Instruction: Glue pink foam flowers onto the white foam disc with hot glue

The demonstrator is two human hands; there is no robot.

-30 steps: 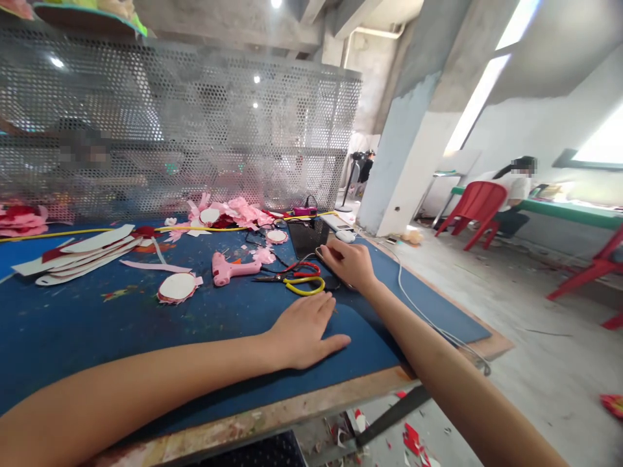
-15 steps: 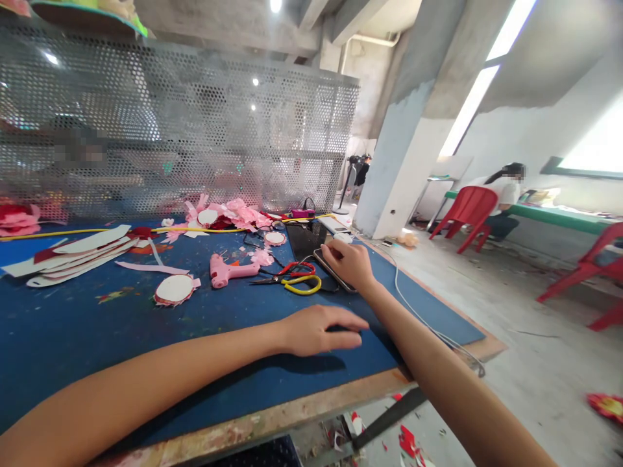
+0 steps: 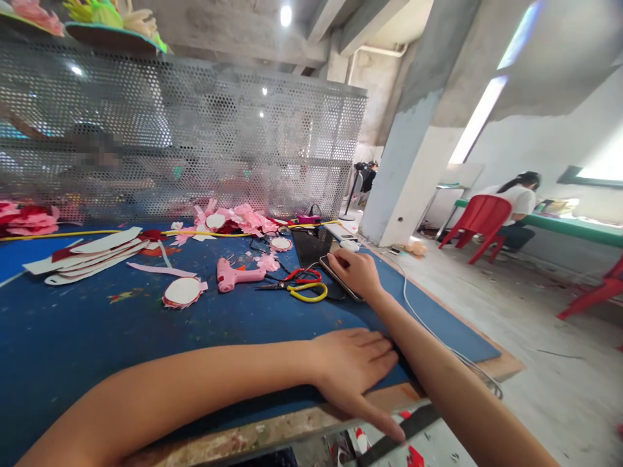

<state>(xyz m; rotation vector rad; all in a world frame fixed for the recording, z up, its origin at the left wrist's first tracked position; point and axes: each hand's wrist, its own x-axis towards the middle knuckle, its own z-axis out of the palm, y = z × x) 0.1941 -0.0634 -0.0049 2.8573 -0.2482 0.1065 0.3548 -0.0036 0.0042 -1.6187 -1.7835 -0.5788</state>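
My left hand (image 3: 357, 363) lies palm down with fingers stretched over the blue tabletop (image 3: 233, 331) near its front edge, the thumb reaching past the edge. It holds nothing. My right hand (image 3: 357, 275) is curled over a phone (image 3: 335, 274) lying on the table; its fingertips are partly hidden. Just left of the phone are scissors (image 3: 311, 293) with red and yellow handles. Beside them lies a pink glue gun (image 3: 238, 274). A round white disc with a red-pink fringe (image 3: 182, 293) rests further left, below a pale pink strip (image 3: 160, 270).
White card strips (image 3: 97, 256) are stacked at left. Pink paper petals (image 3: 243, 218) lie along a perforated metal screen (image 3: 219, 143). A white cable (image 3: 413, 311) runs down the right side. Another person (image 3: 518, 201) sits on a red chair (image 3: 479, 220) at a green table.
My left hand has moved toward the front edge and flattened out, its thumb now spread. My right hand stays at the phone. The view has shifted slightly.
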